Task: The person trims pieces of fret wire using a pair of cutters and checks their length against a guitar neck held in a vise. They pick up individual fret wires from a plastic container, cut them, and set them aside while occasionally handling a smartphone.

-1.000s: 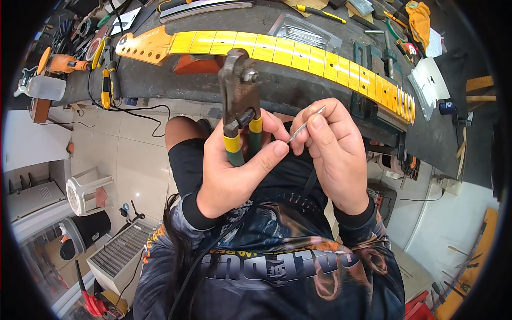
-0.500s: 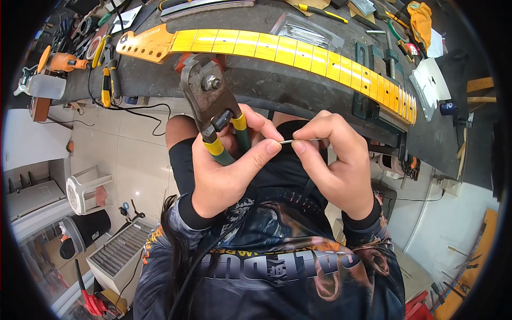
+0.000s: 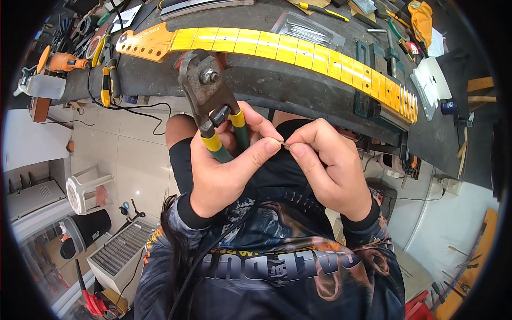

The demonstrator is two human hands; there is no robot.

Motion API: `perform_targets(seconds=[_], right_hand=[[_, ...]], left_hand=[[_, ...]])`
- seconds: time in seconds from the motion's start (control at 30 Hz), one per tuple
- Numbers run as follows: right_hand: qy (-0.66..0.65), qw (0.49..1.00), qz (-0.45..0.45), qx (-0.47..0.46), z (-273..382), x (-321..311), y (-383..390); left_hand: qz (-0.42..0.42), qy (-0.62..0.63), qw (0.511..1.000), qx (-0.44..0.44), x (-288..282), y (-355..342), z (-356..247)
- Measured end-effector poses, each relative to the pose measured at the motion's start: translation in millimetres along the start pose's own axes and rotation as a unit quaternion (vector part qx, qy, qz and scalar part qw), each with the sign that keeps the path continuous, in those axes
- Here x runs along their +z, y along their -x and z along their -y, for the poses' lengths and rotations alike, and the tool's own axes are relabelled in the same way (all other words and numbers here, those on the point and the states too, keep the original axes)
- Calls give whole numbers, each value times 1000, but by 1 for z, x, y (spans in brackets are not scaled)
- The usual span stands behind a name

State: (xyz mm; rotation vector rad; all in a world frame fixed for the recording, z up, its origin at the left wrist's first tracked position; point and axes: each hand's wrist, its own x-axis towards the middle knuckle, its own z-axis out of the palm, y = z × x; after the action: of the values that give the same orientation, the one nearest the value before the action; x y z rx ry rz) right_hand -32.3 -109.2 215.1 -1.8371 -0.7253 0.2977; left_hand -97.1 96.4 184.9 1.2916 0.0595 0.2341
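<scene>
My left hand (image 3: 224, 173) is closed around the green-and-yellow handles of heavy cutters (image 3: 208, 93), whose dark metal head points up toward the bench. Its thumb and index finger also pinch one end of a short, thin piece of fret wire (image 3: 285, 144). On the other side, my right hand (image 3: 333, 168) grips the wire between thumb and forefinger, the two sets of fingertips almost meeting. Most of the wire is hidden by the fingers. Beyond both hands, a guitar neck (image 3: 290, 50) with a yellow fretboard lies across the bench, several wire pieces (image 3: 408, 104) standing out at its right end.
The dark workbench (image 3: 144, 80) holds a clear pack of metal strips (image 3: 309, 32), an orange power tool (image 3: 61, 61), yellow-and-black pliers (image 3: 109, 85) and a green vise-like clamp (image 3: 365, 64). A black cable (image 3: 138, 109) hangs by the bench edge. A white stool (image 3: 80, 192) stands on the floor.
My right hand has shifted slightly left, its fingertips now closer to the left ones, so less wire shows. The cutters have tilted and risen a little in my left hand.
</scene>
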Motion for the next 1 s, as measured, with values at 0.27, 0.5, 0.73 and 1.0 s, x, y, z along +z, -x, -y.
perform_targets(seconds=[0.27, 0.5, 0.73, 1.0], right_hand=[[-128, 988, 36, 79, -9, 1, 2], [-251, 962, -51, 100, -6, -4, 0], [-264, 955, -139, 6, -9, 0, -1], [-194, 972, -130, 16, -11, -2, -2]], left_hand=[[16, -7, 1000, 23, -1, -1, 4], [115, -66, 990, -43, -16, 3, 13], [164, -365, 916, 14, -11, -3, -1], [167, -379, 910, 0, -5, -6, -9]])
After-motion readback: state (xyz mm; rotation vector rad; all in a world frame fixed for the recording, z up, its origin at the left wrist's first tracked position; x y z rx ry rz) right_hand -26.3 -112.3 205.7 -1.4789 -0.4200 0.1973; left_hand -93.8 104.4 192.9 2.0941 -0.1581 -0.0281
